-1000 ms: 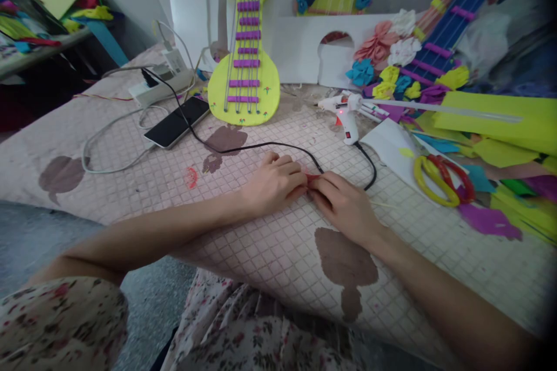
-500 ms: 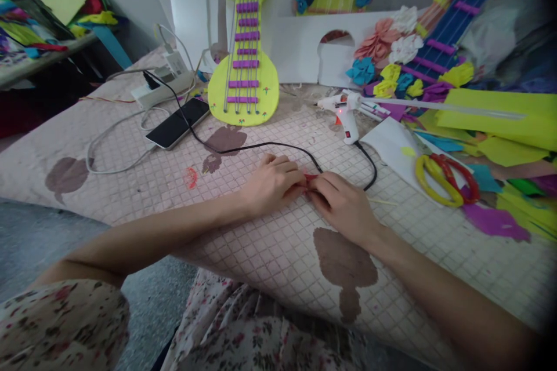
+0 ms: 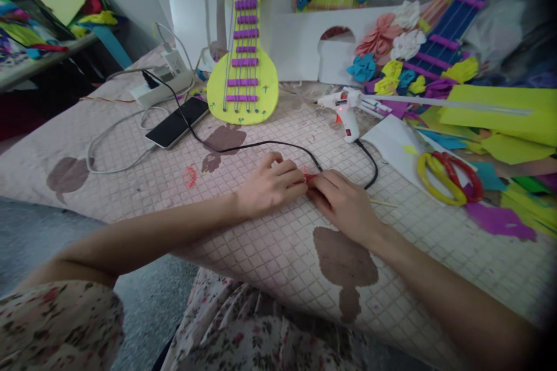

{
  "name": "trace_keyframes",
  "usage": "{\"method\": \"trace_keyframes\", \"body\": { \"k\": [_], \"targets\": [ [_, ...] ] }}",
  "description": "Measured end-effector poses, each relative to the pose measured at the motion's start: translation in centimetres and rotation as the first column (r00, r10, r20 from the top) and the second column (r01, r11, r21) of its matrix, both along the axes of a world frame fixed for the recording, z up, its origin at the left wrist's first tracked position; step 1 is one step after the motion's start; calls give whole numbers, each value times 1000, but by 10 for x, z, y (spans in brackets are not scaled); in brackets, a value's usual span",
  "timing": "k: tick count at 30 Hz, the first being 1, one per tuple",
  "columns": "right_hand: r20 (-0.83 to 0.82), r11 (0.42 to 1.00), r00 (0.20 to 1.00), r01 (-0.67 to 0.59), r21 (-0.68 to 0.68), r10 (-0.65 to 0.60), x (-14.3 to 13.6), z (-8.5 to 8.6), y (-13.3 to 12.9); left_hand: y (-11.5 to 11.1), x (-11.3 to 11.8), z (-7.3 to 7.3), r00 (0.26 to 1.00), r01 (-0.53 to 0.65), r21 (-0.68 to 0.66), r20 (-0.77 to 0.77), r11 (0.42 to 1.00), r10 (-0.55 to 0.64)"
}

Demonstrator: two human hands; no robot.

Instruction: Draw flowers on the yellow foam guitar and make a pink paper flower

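My left hand [image 3: 278,185] and my right hand [image 3: 346,200] meet over the quilted table cover, their fingertips pinching a small red paper-like piece [image 3: 310,177]. Most of that piece is hidden by the fingers. A thin pale stick [image 3: 383,203] pokes out beyond my right hand; whether the hand touches it I cannot tell. Behind the hands runs a black cord [image 3: 270,143]. It leads toward a white hot glue gun [image 3: 348,113] with a red light on, standing beyond my right hand with a long clear glue stick [image 3: 452,104] in its back.
A yellow paper guitar [image 3: 243,81] leans at the back. Left of it lie a phone [image 3: 178,122] and a power strip [image 3: 163,90]. Scissors with yellow and red handles [image 3: 441,179] lie at right among coloured paper scraps [image 3: 500,124]. A blue flowered guitar [image 3: 452,29] stands behind.
The left hand's fingers have shifted slightly, its index finger now more raised and bent. The right hand keeps its pinch on the red piece. The view has tilted a little.
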State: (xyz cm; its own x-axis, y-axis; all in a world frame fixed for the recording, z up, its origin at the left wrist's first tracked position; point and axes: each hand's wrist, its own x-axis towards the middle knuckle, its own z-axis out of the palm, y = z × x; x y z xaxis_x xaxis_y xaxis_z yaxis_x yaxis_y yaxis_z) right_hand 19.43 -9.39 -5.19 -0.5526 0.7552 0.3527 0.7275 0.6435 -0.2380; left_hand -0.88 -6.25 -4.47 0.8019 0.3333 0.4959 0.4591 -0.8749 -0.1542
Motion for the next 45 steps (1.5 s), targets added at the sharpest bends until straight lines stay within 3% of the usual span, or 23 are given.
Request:
{"method": "trace_keyframes", "body": {
  "k": [5,21,30,45],
  "targets": [
    [-14,1000,1000,-1,-6,1,-1,1,1,0,-1,-1,999,37,96,0,995,-37],
    [-16,1000,1000,1,-13,-1,0,0,2,4,-4,-2,987,159,172,-36,972,-155],
    [-22,999,1000,10,-31,-11,-1,2,2,3,-4,-1,992,130,187,-30,974,-126],
    [-46,1000,999,5,-23,-6,0,1,2,2,-3,-3,995,92,94,-56,991,-87]
  ]
}}
